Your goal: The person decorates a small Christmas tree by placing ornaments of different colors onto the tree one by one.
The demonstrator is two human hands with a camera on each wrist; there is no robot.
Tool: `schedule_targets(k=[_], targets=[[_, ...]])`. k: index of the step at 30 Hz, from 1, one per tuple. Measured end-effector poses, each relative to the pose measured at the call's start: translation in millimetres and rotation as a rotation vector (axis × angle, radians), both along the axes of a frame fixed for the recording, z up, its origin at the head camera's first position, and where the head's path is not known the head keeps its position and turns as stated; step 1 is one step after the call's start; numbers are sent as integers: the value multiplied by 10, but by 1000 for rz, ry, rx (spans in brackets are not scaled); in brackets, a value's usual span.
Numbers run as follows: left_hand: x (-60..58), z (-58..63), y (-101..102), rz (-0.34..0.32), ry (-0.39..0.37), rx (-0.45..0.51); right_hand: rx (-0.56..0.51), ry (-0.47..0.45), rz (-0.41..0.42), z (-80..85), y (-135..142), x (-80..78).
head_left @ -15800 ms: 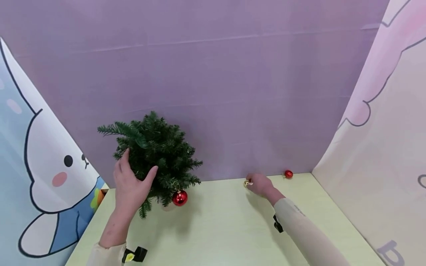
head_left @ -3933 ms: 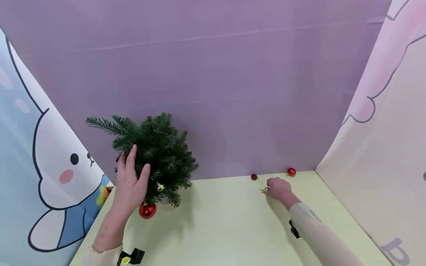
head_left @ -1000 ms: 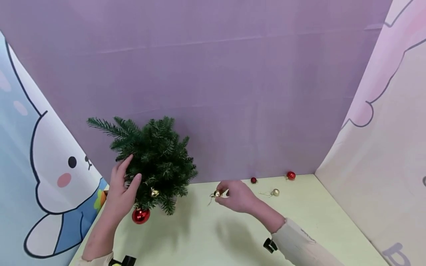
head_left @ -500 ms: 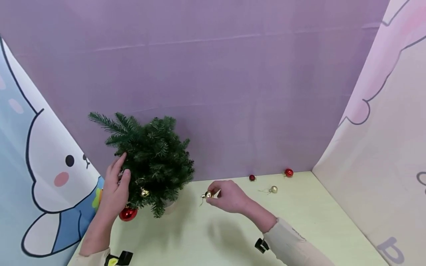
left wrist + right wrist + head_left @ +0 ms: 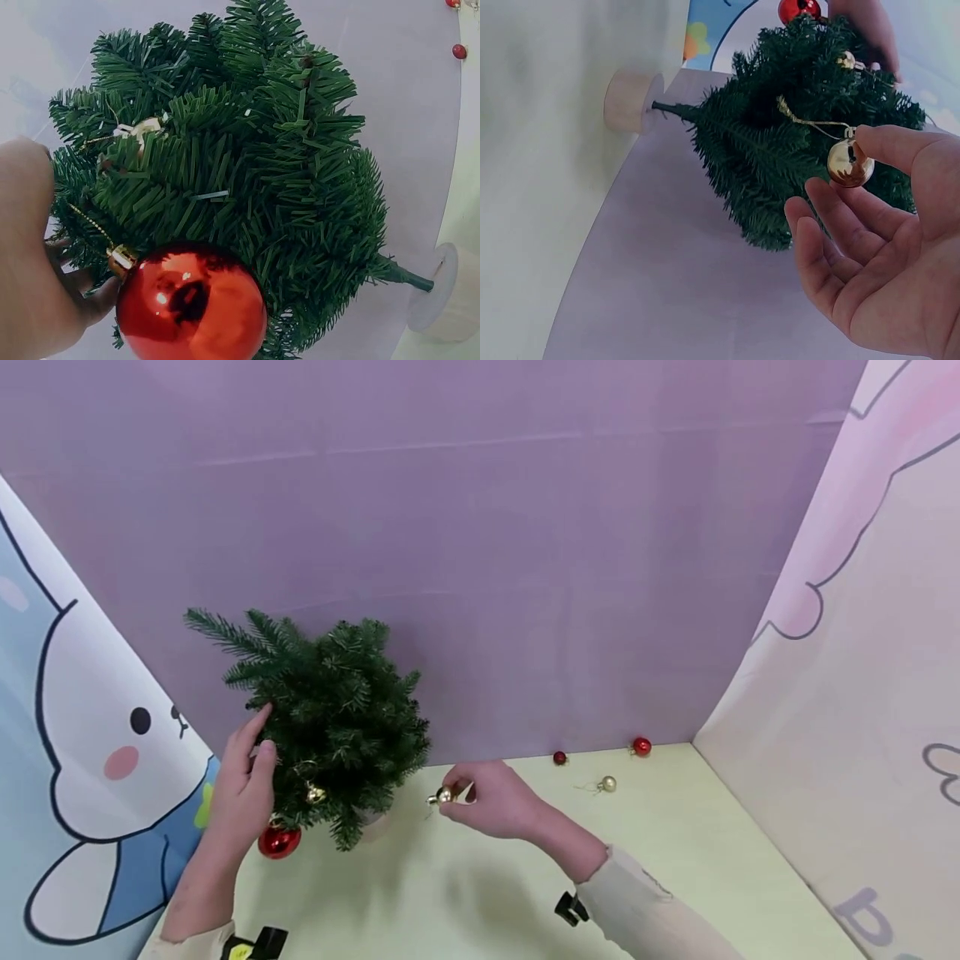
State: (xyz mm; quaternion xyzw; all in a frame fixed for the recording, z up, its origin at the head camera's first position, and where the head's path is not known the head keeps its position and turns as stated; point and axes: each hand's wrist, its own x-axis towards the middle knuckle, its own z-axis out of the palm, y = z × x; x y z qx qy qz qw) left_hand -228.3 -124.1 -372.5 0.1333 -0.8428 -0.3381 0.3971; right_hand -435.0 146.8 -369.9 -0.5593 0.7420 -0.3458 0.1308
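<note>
Right grip [image 5: 497, 802] pinches a glossy gold ball [image 5: 850, 165].

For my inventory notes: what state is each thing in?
Tree: standing on its base
Left hand: touching the tree
Right hand: pinching the held gold ball
Held gold ball: raised above the table
Hung gold ball: on the tree
Large red ball: hanging from the tree
Loose gold ball: lying on the table
Medium red ball: on table
Dark red ball: on table
</note>
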Motion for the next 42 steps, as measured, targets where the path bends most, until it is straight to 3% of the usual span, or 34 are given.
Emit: schedule_targets(k=[6, 9, 15, 19, 25, 32, 35, 42], targets=[[6, 42, 68, 50, 52, -15, -19, -45, 27, 4, -135, 50], [32, 45, 132, 85, 117, -52, -33, -87, 39, 6, -196, 67], [26, 0, 309, 99, 319, -301, -38, -167, 43, 7, -229, 101], [-37, 15, 437, 93, 368, -424, -58, -176, 37, 36, -217, 125], [-71, -14, 613, 104, 286, -474, -51, -191, 30, 55, -200, 151], [-38, -144, 581, 182, 68, -461, -53, -211, 54, -20, -227, 174], [-35, -210, 567, 210, 8, -442, -44, -214, 60, -61, -217, 177], [-66, -245, 570, 241, -2, -390, -37, -258, 41, -178, -142, 141]])
